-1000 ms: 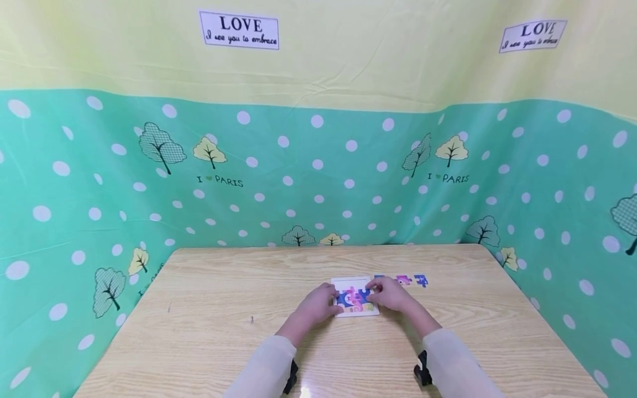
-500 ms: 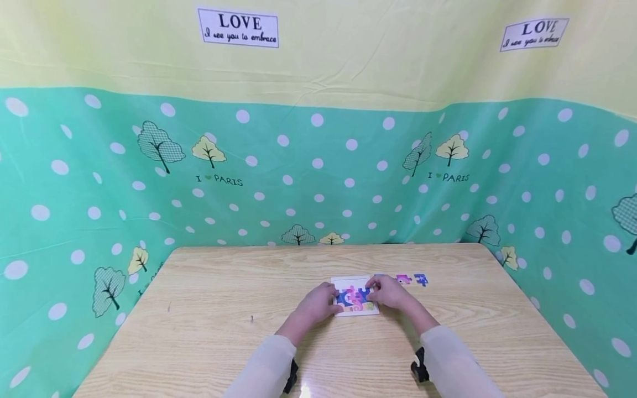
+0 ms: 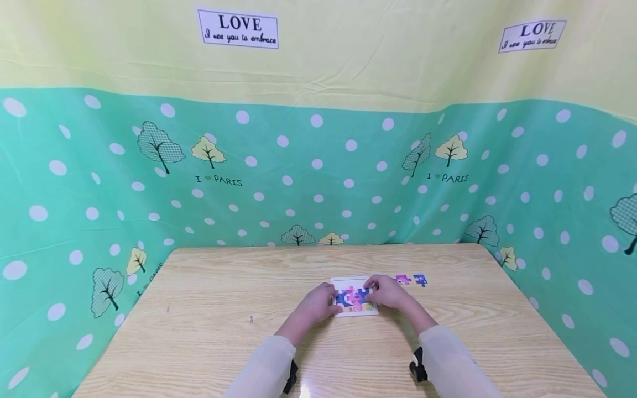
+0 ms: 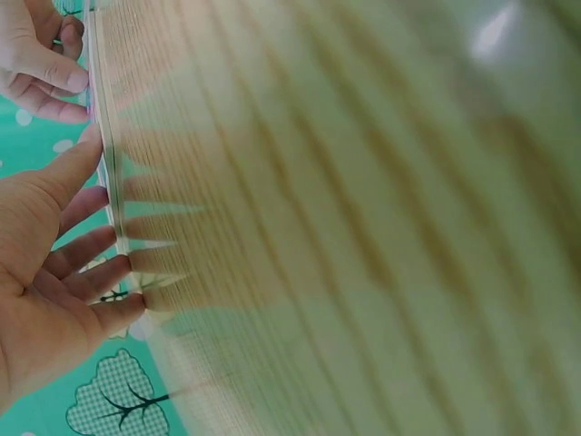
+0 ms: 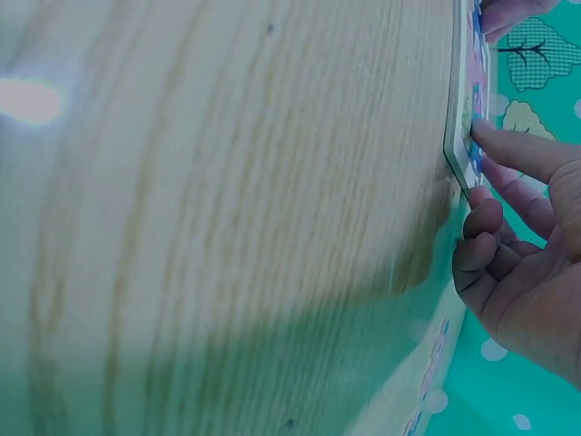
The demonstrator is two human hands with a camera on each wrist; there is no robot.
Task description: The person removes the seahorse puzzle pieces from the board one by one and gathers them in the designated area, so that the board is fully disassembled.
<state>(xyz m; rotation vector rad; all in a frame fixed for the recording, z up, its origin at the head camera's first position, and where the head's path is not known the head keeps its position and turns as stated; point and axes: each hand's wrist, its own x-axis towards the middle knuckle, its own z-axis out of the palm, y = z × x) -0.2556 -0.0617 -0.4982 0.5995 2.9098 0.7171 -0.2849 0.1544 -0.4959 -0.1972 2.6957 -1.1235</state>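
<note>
Two hands, one puzzle board (image 3: 348, 282) and two loose puzzle pieces can be counted on one wooden table (image 3: 239, 287). One loose piece is pink (image 3: 403, 280) and one is blue (image 3: 420, 280). Both are laid flat, just beyond the right hand (image 3: 390, 293). The board is laid flat between the two hands, and one pink picture (image 3: 352, 298) is seen on it with blue around.

The board's left side is touched by the left hand (image 3: 316, 305), with its fingers spread and nearly straight. The board's right side is touched by the thumb and first finger of the right hand, and its other fingers are bent in. It cannot be told if a piece is pinched there.

Two pale sleeves (image 3: 264, 365) are worn, and a black thing (image 3: 418, 366) is seen at each wrist. Two "LOVE" signs (image 3: 239, 29) are printed high on the spotted cloth (image 3: 318, 149).

Only in the head view are the signs, the whole table top and most of the pink picture shown. In the left wrist view, the board is seen from its thin side, so its picture is hidden, but the spread left fingers are shown well. In the right wrist view, one board corner and the bent right fingers are shown close up. The two loose pieces are seen there too, as thin slanted shapes.
</note>
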